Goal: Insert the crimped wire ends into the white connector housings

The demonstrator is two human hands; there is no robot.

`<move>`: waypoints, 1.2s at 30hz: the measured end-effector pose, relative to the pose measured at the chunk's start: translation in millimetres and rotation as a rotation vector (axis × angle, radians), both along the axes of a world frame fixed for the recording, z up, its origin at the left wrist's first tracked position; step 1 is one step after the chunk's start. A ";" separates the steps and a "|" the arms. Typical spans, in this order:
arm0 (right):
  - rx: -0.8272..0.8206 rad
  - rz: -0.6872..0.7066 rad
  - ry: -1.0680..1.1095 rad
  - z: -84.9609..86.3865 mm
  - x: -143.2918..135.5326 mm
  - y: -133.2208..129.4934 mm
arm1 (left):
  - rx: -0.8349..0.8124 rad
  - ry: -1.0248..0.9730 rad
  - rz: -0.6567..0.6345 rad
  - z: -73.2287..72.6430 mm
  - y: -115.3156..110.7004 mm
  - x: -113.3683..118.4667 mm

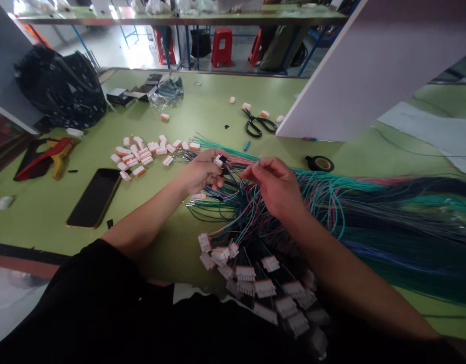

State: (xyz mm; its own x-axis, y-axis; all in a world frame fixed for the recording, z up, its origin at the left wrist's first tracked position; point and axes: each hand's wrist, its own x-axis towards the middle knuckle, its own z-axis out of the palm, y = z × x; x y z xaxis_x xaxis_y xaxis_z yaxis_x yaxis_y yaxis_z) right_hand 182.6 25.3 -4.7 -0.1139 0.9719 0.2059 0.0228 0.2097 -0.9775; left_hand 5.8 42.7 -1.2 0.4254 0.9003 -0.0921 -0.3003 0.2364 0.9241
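Observation:
Between the fingers of my left hand (204, 173) is a small white wire connector (219, 161) with a dark patch on it. My right hand (274, 183) is closed in a pinch just to the right of it; what sits between the fingertips is too small to make out, perhaps a wire end. Under both hands runs a thick bundle of wires (331, 194) in green, pink, black and blue. Several wired white connectors (265, 288) hang in a cluster near my body. Loose white and orange connectors (136, 154) lie heaped left of my left hand.
On the green table (160, 212) lie a phone (94, 197), a red and yellow tool (53, 154), black-handled scissors (258, 124) and a roll of black tape (319, 163). A dark bag (62, 86) stands at the left. A white panel (354, 76) rises at the right.

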 end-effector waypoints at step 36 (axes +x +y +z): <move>0.154 0.245 -1.252 -21.5 -28.3 56.0 | -0.317 -0.229 0.066 -47.0 -59.2 -20.8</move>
State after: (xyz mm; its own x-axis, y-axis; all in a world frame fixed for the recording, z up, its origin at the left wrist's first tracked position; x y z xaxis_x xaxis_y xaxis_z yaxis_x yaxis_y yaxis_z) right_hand 154.3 81.3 -26.1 -0.4813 0.8743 -0.0627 0.8485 0.4468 -0.2834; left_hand -15.0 -16.5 -48.2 0.4089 0.8686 -0.2798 -0.5141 0.4726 0.7158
